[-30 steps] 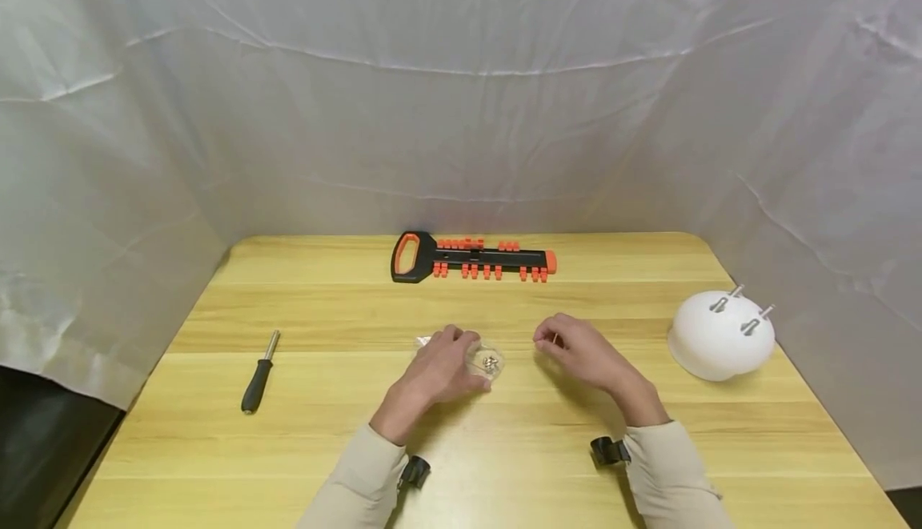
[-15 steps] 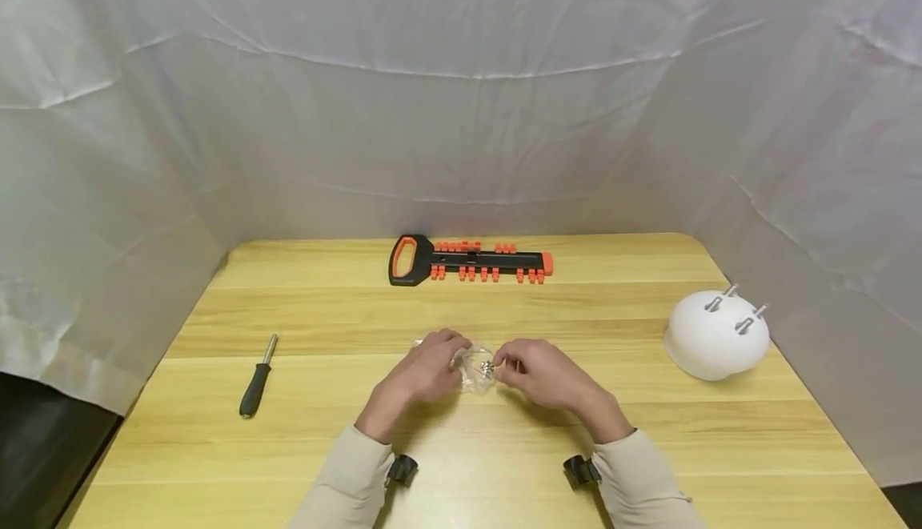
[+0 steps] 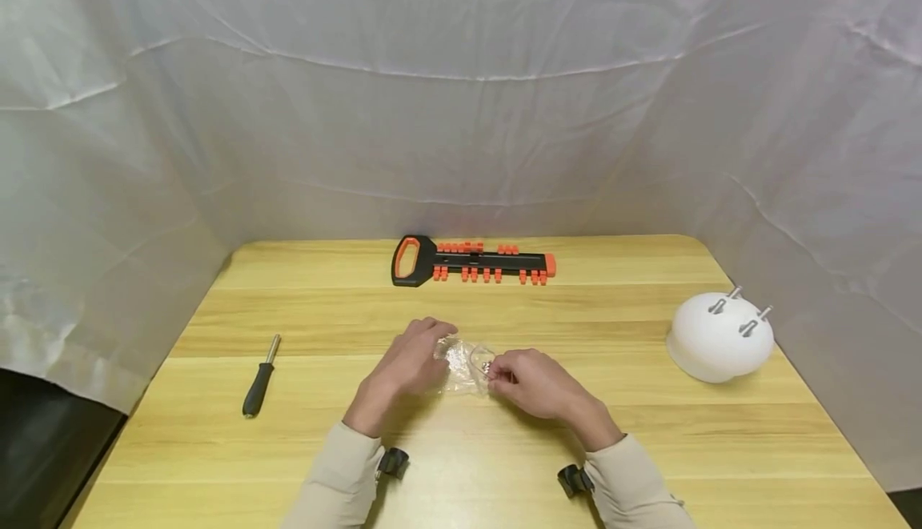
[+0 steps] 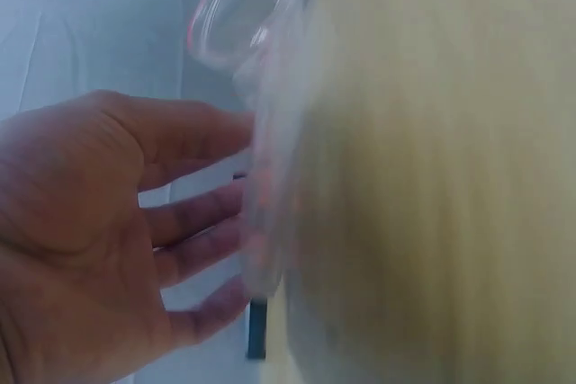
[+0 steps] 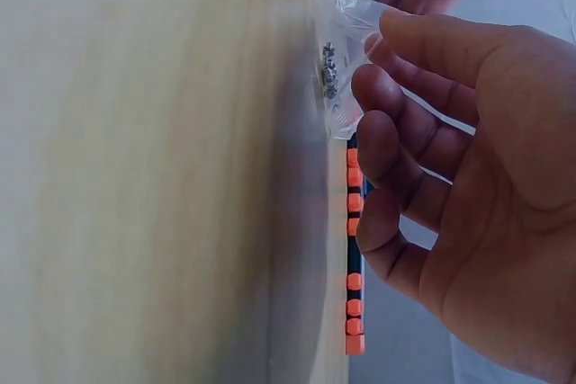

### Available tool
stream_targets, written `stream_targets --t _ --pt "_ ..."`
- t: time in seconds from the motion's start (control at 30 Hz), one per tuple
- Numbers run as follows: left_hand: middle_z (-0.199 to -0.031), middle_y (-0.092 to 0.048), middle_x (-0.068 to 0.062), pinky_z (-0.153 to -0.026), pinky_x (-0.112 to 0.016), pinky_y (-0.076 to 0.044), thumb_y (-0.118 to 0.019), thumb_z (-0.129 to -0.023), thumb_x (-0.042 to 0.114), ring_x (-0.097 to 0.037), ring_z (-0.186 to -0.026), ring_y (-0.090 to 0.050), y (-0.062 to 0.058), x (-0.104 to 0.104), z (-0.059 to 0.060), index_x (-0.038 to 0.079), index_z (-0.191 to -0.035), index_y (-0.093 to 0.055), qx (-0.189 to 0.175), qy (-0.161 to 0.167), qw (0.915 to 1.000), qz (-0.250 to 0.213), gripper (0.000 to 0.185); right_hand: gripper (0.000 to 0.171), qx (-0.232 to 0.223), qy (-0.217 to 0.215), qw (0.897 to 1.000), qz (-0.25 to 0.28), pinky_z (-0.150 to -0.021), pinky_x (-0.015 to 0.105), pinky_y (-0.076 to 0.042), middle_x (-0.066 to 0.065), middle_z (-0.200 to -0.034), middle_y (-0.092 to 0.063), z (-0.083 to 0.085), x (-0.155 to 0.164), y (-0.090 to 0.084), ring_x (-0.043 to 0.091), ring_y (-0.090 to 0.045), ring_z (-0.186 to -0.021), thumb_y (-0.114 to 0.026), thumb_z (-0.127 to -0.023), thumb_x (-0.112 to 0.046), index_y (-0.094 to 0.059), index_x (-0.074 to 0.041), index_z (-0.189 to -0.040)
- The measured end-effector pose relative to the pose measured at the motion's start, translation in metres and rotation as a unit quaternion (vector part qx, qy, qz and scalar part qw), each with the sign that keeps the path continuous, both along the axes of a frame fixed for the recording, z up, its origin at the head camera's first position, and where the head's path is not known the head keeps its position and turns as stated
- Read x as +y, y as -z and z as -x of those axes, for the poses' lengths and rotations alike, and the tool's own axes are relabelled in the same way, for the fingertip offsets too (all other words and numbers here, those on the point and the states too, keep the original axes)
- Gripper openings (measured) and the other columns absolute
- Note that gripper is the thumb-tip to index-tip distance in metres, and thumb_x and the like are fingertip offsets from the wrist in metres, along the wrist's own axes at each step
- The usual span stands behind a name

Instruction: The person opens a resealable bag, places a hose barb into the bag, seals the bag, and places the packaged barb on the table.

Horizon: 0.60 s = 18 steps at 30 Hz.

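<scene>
A small clear plastic bag (image 3: 459, 365) with several tiny metal screws (image 3: 486, 367) inside lies at the middle of the wooden table (image 3: 648, 449). My left hand (image 3: 435, 341) holds the bag's left end with its fingers curled over it. My right hand (image 3: 497, 370) pinches the bag's right end, close to the screws. In the right wrist view the thumb and forefinger of my right hand (image 5: 373, 60) close on the crinkled bag (image 5: 346, 15), just by the screws (image 5: 329, 69). The left wrist view is blurred; there my left hand (image 4: 243, 204) touches the bag (image 4: 270, 87) with its fingertips.
A black and orange socket rail (image 3: 471, 261) lies along the table's far edge. A black-handled screwdriver (image 3: 258, 377) lies at the left. A white dome (image 3: 720, 337) with two metal bolts sticking out sits at the right. White cloth walls surround the table.
My right hand moved left from beside the bag and took hold of its right end. My left hand shifted slightly left, and the bag is now stretched between both hands.
</scene>
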<state>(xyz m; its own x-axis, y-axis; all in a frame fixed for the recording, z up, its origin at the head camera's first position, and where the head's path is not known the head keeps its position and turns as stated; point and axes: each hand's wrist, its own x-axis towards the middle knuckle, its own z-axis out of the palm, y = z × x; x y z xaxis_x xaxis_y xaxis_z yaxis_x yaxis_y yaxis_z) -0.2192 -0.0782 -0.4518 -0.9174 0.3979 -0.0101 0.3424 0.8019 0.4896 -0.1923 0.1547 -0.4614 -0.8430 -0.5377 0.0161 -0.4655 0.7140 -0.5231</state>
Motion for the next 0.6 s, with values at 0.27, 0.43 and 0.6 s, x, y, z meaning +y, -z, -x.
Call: stream_targets --t 0.27,0.43,0.6 --pt "-0.116 -0.061 -0.008 -0.094 -0.053 -0.042 -0.060 -0.088 0.018 -0.029 -0.114 -0.050 0.000 -0.022 0.013 0.015 -0.124 -0.063 -0.028 -0.086 0.9944 0.055 0.037 0.007 -0.006 0.007 1.000 -0.001 -0.066 0.020 -0.044 -0.016 -0.080 -0.059 -0.003 0.002 -0.001 0.002 -0.050 -0.069 -0.062 -0.093 -0.022 -0.069 -0.024 -0.091" --pt "-0.107 -0.060 -0.005 -0.087 -0.052 -0.042 -0.062 -0.090 0.021 -0.028 -0.109 -0.051 0.003 -0.025 0.015 0.014 -0.110 -0.067 -0.037 -0.092 0.9931 0.062 0.021 0.005 -0.006 0.005 1.000 0.005 -0.065 0.020 -0.044 -0.016 -0.077 -0.058 -0.003 0.002 0.000 0.002 -0.050 -0.067 -0.064 -0.092 -0.022 -0.069 -0.023 -0.090" --pt "-0.094 -0.058 -0.002 -0.080 -0.048 -0.044 -0.059 -0.091 0.017 -0.023 -0.094 -0.052 0.005 -0.024 0.017 0.016 -0.091 -0.066 -0.045 -0.075 0.9940 0.066 0.006 0.004 -0.008 0.009 1.000 0.010 -0.066 0.020 -0.044 -0.015 -0.079 -0.061 -0.004 0.004 -0.001 0.002 -0.051 -0.068 -0.065 -0.091 -0.022 -0.069 -0.022 -0.090"
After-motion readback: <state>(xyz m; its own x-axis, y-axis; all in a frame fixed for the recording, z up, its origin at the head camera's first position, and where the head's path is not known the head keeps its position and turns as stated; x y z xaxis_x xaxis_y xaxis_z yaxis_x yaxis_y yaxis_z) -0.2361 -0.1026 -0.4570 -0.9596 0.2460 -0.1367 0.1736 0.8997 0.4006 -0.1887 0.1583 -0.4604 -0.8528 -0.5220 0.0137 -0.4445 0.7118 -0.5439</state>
